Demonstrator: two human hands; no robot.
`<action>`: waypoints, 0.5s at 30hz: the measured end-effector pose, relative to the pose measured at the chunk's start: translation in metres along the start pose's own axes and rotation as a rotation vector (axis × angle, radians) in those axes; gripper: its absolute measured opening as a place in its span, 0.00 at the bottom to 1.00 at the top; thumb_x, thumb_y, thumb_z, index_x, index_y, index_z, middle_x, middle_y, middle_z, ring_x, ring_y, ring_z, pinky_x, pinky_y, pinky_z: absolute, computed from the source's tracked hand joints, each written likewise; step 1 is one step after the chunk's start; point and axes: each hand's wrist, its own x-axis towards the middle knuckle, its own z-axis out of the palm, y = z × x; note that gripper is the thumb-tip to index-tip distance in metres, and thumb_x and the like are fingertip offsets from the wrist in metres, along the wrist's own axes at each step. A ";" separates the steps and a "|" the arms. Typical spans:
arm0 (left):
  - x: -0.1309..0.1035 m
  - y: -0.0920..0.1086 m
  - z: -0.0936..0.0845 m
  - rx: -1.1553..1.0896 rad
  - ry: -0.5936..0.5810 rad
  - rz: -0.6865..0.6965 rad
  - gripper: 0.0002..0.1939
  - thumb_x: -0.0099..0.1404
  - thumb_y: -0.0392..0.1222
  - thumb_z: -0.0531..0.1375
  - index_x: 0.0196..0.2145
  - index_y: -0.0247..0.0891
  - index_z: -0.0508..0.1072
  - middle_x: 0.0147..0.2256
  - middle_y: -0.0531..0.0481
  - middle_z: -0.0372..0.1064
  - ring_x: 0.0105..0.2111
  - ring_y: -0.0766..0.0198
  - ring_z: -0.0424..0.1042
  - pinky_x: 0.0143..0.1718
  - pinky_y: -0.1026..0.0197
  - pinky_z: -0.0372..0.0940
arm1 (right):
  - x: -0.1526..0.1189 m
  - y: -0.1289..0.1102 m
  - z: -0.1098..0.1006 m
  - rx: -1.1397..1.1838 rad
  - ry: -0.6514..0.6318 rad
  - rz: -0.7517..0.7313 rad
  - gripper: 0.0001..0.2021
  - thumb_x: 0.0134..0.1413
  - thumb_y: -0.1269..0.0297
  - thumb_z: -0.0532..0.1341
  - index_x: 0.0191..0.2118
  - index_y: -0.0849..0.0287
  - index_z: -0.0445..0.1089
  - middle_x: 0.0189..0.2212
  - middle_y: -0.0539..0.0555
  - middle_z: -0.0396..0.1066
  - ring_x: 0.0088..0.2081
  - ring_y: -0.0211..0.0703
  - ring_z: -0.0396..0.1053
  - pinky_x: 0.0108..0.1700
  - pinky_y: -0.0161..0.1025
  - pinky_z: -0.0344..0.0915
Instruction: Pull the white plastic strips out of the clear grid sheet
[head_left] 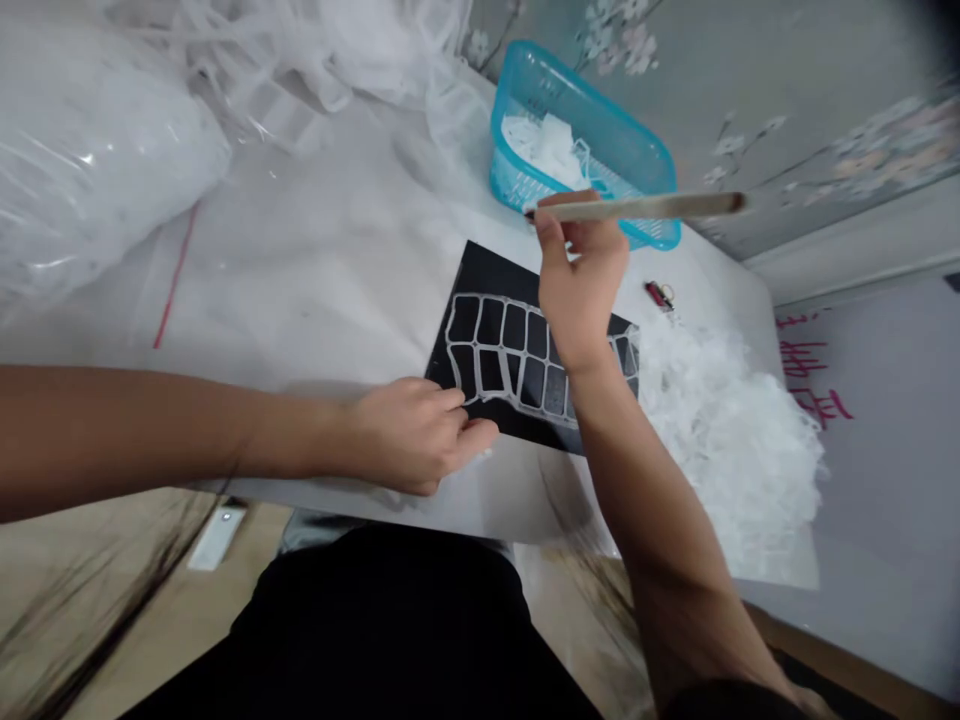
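I see my left hand (416, 435) at centre frame, resting on the near left corner of a black board (487, 400). Its fingers are curled together and the thumb presses down on the board's edge, at the lower left end of a white mesh (510, 355) that lies spread flat on the board. The mesh shows as a grid of pale strands with dark cells between them.

My right hand (577, 290) is raised above the board, just right of centre, and hides part of the mesh. Its fingers and thumb are clamped on a thin stick (645, 207), which lies nearly level and points toward the upper right of the frame. The stick's far end is blurred, so I cannot tell what tip it has.

Behind the right hand, at upper centre, stands a blue basket (637, 150) with white pieces inside. A small red item (658, 295) lies on the table just right of the board. A heap of white scraps (727, 430) fills the right side, touching the board's right end. A large clear bag (90, 170) sits at upper left.
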 end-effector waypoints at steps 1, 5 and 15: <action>0.002 -0.005 -0.003 0.033 0.069 0.066 0.06 0.65 0.29 0.56 0.36 0.38 0.70 0.23 0.52 0.64 0.26 0.58 0.65 0.26 0.57 0.56 | -0.009 -0.012 -0.009 0.060 -0.019 0.054 0.08 0.73 0.61 0.61 0.41 0.54 0.77 0.37 0.52 0.80 0.40 0.47 0.78 0.45 0.45 0.74; 0.007 -0.025 -0.012 0.047 0.279 0.236 0.08 0.74 0.32 0.55 0.39 0.39 0.73 0.30 0.51 0.70 0.27 0.59 0.66 0.29 0.56 0.60 | -0.068 -0.052 -0.049 0.314 -0.178 0.370 0.05 0.65 0.60 0.69 0.38 0.54 0.80 0.30 0.49 0.80 0.32 0.43 0.77 0.39 0.41 0.73; 0.013 -0.031 -0.015 -0.250 0.268 0.118 0.11 0.71 0.31 0.54 0.48 0.39 0.70 0.42 0.46 0.79 0.45 0.59 0.78 0.48 0.58 0.71 | -0.135 -0.064 -0.063 0.840 -0.293 0.799 0.06 0.56 0.57 0.76 0.37 0.50 0.83 0.31 0.49 0.83 0.34 0.45 0.82 0.46 0.43 0.79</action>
